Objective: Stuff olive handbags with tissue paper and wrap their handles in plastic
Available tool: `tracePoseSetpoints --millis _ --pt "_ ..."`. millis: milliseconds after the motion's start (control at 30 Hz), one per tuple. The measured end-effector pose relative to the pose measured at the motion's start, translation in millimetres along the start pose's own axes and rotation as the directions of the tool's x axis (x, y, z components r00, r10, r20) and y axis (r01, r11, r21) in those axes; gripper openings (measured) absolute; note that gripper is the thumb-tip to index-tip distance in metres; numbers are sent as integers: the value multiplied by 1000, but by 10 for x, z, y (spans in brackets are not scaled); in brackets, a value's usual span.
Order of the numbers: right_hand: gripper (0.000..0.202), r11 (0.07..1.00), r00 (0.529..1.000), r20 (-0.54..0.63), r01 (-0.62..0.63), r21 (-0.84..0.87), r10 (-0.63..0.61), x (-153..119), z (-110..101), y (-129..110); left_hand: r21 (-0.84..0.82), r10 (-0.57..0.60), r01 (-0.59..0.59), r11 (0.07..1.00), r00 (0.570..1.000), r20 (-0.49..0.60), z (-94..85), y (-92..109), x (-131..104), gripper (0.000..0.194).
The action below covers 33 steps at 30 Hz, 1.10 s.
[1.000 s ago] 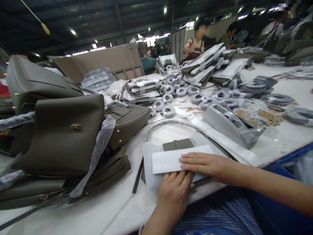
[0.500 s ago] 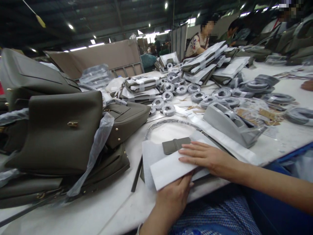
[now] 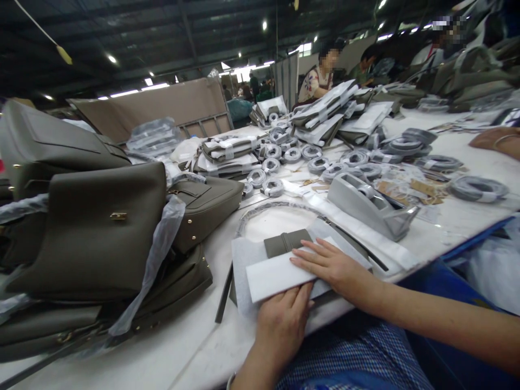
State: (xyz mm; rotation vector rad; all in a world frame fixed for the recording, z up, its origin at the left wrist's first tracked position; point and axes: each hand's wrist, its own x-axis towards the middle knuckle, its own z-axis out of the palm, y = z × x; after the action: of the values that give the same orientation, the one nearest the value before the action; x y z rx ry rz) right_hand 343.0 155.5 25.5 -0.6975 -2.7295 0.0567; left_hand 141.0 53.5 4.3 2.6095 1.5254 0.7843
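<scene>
A folded white foam sheet [image 3: 268, 275] lies across a handbag wrapped in thin white paper [image 3: 240, 254], just below a small olive leather tab [image 3: 280, 245] with a raised band. On the sheet's right part rests my right hand [image 3: 341, 273], fingers stretched out and flat. Along the sheet's lower edge is my left hand [image 3: 282, 319], its fingers extended together and partly against the sheet; the thumb is not clearly visible. The bag's plastic-wrapped handle [image 3: 276, 206] arches behind. A dark strap end [image 3: 224, 295] pokes out on the left.
Stacked olive handbags [image 3: 105, 233] crowd the left side. A grey tape dispenser [image 3: 365, 203] stands right of the wrapped bag. Coiled wrapped straps [image 3: 272, 187], wrapped bags [image 3: 325, 111] and tags lie behind. A co-worker's hand [image 3: 493, 140] is at the right; other people sit farther back.
The camera view has shifted slightly. My right hand still lies on the foam sheet and my left hand stays at its lower edge. A co-worker's hand reaches farther into view at right.
</scene>
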Motion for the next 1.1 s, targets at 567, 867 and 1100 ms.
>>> tracePoseSetpoints --millis 567,867,1100 --pt "58 962 996 89 -49 269 26 14 -256 -27 263 36 -24 964 999 -41 21 65 137 76" --pt "19 704 639 -299 -613 358 708 -914 -454 -258 305 22 -24 952 1000 9 21 71 122 72" --pt "29 649 618 -203 -699 301 759 -1045 -552 -59 402 183 -155 903 983 -32 167 -164 50 71"
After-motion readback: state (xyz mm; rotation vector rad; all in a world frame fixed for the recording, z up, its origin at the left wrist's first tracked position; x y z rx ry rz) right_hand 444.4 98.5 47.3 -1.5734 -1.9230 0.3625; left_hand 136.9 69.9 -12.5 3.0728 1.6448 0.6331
